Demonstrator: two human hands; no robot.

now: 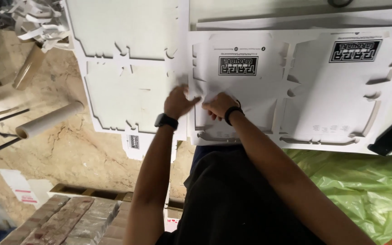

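both hands (pixel 200 103) apparently pressing die-cut sheet (pixel 296 86) edge

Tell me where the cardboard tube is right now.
In the head view the cardboard tube lies on the stone floor at the left, beside the die-cut white sheet and left of the person's left hand.

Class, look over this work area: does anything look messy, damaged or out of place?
Yes. A heap of torn white card scraps lies at the upper left, and cardboard tubes lie loose on the cracked floor. The die-cut sheet under both hands looks intact.
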